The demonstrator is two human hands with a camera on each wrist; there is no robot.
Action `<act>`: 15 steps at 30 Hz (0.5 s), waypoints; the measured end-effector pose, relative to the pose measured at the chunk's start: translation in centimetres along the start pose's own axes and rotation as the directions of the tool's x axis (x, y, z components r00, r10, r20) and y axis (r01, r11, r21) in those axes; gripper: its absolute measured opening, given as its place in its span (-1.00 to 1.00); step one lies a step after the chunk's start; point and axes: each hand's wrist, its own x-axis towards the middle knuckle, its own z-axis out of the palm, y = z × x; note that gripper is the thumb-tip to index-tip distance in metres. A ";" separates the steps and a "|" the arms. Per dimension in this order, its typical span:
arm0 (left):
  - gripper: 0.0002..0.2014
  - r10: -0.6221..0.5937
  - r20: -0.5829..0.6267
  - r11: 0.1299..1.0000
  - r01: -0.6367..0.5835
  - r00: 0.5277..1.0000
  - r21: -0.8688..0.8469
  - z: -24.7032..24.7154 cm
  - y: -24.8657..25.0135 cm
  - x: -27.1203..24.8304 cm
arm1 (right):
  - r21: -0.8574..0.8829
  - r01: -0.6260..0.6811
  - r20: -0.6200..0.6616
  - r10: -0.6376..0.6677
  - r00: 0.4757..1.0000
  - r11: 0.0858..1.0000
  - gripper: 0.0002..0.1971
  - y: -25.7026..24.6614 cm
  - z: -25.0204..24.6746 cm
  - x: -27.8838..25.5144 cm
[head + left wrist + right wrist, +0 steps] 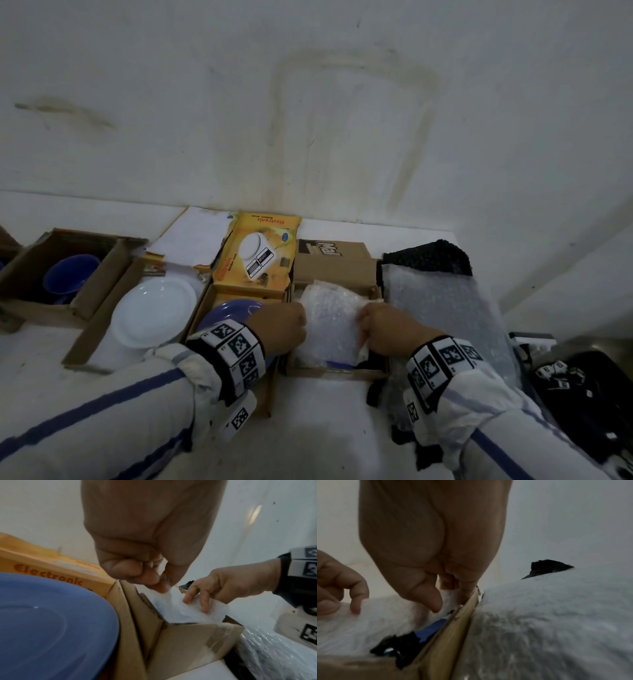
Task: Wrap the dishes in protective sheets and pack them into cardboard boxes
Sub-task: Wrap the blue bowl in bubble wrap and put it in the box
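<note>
— Bubble wrap (329,318) is lying over a blue dish (337,365) inside the open cardboard box (337,373) in the middle of the table (325,428).

— What are the hands doing?

— Left hand (281,330) is pinching the sheet's left edge with curled fingers. Right hand (387,330) is pressing down and gripping the right edge beside the box wall.

— What else is lying nearby?

— Blue plate (229,311) is sitting in the yellow box (255,251) just left; white plate (154,310) is resting further left.

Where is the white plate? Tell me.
Head view, left of centre: the white plate lies on the table, between the box holding a blue cup and the yellow scale box.
</note>
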 end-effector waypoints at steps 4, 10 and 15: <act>-0.76 0.080 -0.011 0.906 -0.068 0.997 0.418 0.1 1.0 0.3 | -0.138 -0.081 0.002 0.082 0.997 0.987 -0.69 -0.6 0.1 0.9; -0.59 0.264 -0.138 0.846 -0.161 0.955 0.509 0.5 1.7 0.8 | -0.281 -0.099 -0.037 0.092 0.995 0.955 -0.59 -2.0 1.7 2.3; -0.40 0.155 -0.033 0.855 -0.117 0.987 0.506 1.1 1.5 1.8 | -0.310 -0.145 -0.052 0.135 0.989 0.940 -0.59 -2.0 2.6 3.5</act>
